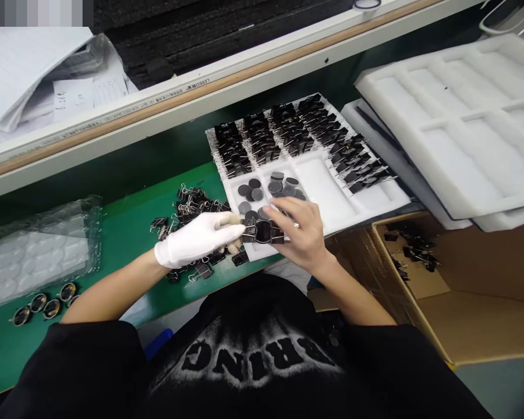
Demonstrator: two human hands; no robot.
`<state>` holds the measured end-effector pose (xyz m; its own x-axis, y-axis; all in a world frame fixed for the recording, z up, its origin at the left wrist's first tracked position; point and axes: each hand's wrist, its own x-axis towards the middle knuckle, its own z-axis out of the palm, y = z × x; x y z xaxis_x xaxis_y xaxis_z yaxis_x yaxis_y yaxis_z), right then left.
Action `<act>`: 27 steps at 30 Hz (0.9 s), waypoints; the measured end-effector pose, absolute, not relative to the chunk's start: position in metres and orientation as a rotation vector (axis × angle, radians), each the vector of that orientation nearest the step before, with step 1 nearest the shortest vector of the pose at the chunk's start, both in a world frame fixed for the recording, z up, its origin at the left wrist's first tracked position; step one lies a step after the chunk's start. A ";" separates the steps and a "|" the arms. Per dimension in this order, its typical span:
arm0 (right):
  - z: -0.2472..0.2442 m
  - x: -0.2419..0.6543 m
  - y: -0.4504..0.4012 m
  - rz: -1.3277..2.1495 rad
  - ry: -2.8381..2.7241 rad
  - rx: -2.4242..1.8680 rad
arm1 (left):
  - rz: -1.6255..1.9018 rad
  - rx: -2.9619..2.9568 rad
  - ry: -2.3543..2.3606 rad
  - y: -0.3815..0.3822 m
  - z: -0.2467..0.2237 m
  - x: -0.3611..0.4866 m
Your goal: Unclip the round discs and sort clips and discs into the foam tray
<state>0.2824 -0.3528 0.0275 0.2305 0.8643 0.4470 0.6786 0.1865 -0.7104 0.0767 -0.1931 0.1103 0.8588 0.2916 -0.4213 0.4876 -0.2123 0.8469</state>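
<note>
My left hand (205, 234), in a white glove with bare fingertips, is closed on a black binder clip (248, 231) at the left side of a round dark disc (262, 231). Another binder clip (278, 233) grips the disc's right side. My bare right hand (303, 230) is closed around that right clip, its index finger reaching over the tray. Loose dark discs (276, 187) lie in compartments of the white foam tray (321, 189) just beyond my hands. A heap of binder clips (194, 201) lies beside and partly behind my left hand.
Rows of clipped pieces (262, 137) fill the tray's far and right compartments. White foam trays (454, 110) are stacked at right, above an open cardboard box (471, 302) containing binder clips. Clear plastic trays (43, 250) and round gold-rimmed pieces (38, 302) lie at left.
</note>
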 end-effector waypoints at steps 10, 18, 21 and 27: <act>0.034 0.284 -0.365 0.954 -0.920 -1.424 | -0.237 2.001 0.530 -0.202 0.107 0.096; 0.026 0.286 -0.371 0.926 -0.861 -1.437 | -0.270 2.021 0.493 -0.203 0.105 0.111; 0.024 0.290 -0.373 0.900 -0.882 -1.438 | -0.283 2.105 0.491 -0.206 0.105 0.118; 0.051 0.353 -0.394 0.805 -1.513 -1.506 | -0.238 2.273 0.502 -0.218 0.111 0.120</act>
